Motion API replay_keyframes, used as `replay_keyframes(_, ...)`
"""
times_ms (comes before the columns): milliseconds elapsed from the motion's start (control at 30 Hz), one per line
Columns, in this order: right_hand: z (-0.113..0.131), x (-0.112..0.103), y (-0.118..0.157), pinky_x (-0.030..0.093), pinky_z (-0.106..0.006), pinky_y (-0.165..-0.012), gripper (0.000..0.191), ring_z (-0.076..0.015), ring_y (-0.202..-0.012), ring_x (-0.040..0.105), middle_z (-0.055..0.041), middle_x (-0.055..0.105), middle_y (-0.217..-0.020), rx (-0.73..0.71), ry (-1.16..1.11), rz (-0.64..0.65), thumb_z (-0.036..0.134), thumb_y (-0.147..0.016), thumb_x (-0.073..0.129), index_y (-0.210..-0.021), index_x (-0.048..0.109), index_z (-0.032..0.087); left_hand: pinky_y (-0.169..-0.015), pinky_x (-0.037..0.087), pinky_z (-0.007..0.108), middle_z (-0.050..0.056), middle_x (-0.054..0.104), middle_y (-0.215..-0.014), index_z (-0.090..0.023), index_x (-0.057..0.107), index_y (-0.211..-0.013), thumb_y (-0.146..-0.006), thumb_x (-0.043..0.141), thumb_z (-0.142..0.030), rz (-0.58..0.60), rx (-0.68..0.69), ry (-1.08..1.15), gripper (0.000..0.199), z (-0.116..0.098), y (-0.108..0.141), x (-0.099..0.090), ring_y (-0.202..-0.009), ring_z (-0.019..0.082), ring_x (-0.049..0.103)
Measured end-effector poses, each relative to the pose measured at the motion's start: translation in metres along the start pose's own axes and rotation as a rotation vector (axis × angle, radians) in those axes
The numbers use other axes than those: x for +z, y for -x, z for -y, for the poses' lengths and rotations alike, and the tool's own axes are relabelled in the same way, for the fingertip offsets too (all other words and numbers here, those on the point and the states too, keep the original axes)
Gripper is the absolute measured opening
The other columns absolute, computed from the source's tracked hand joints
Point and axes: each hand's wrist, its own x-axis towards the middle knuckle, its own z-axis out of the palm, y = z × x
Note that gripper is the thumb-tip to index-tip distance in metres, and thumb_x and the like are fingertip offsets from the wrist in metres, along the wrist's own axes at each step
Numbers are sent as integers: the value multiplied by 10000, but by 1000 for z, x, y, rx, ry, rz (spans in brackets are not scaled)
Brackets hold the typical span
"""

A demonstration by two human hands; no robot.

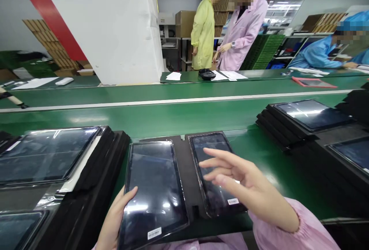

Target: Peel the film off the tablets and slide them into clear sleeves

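My left hand [117, 215] grips the left edge of a dark tablet [154, 188], thumb on its glossy front and the other fingers hidden behind. A white barcode label sits near this tablet's lower edge. To the right, a second tablet [211, 146] with a similar label lies on a black tray [184, 165]. Over that second tablet hovers my right hand [230, 177], its fingers apart with nothing in them. Whether its fingertips touch the screen I cannot tell.
Stacked black trays carry more tablets at the left [49, 157] and right [314, 113]. Beyond runs a green work surface [184, 115] with a white strip. A red-framed tablet [314, 82], papers [230, 75] and a black object [206, 74] lie farther back. Several people are across the line.
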Motion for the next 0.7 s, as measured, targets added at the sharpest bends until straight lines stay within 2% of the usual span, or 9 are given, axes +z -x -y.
replay_keyframes(100,-31,-25,6,657,-419,-802,448,-248,-887,764,-118,738,-1151,97,-29,-118,374,-905,616,-1332,589,241,-750,611,319,37,768,-988,-256,678,-1184,-725,751,-162,63,-109,81,474,-4,-3,9,-873,254,756)
replay_keyframes(167,-51,-37,9,656,-431,-798,467,-254,-883,762,-129,734,-1156,146,-18,-213,424,-902,619,-1325,588,228,-712,618,345,47,773,-929,-237,686,-1163,-719,742,-152,94,-134,99,455,-5,-5,19,-782,262,762)
replay_keyframes(267,-83,-50,14,630,-463,-852,549,-297,-961,742,-162,726,-1161,194,69,-404,484,-844,657,-1296,602,176,-789,606,354,70,777,-969,-198,699,-1149,-724,737,-153,116,-136,42,429,-5,-9,29,-860,275,760)
replay_keyframes(333,-105,-55,17,582,-504,-930,595,-336,-1073,698,-185,701,-1208,242,196,-533,488,-812,660,-1293,604,141,-882,579,359,70,777,-1016,-190,697,-1168,-713,749,-193,97,-51,-20,458,-4,-15,32,-971,287,740)
replay_keyframes(400,-127,-59,19,535,-530,-984,601,-356,-1158,649,-195,662,-1277,313,321,-597,471,-811,635,-1298,602,121,-961,545,382,68,777,-1036,-192,690,-1191,-663,794,-269,84,72,-80,544,0,-22,31,-1062,316,708)
replay_keyframes(467,-144,-60,21,521,-521,-992,579,-352,-1166,641,-196,650,-1297,388,368,-572,453,-826,610,-1291,607,108,-1006,517,417,76,779,-1034,-187,682,-1207,-601,838,-344,86,146,-130,646,3,-28,29,-1115,354,677)
replay_keyframes(533,-154,-60,23,538,-491,-952,553,-334,-1091,677,-186,687,-1231,444,348,-503,452,-842,599,-1273,623,106,-1037,493,440,87,773,-1057,-183,670,-1228,-575,858,-391,97,158,-162,711,4,-31,27,-1152,374,652)
replay_keyframes(633,-158,-58,25,536,-463,-906,500,-310,-969,704,-154,730,-1119,483,314,-437,462,-850,605,-1216,663,126,-1114,416,437,93,719,-1222,-209,611,-1316,-630,849,-402,96,180,-204,751,-1,-27,20,-1259,360,580)
replay_keyframes(700,-157,-57,26,510,-460,-922,466,-310,-977,687,-149,724,-1128,484,295,-421,465,-845,620,-1165,683,131,-1167,343,427,55,626,-1382,-281,513,-1412,-721,797,-401,-34,342,-230,757,-6,-22,9,-1356,322,492)
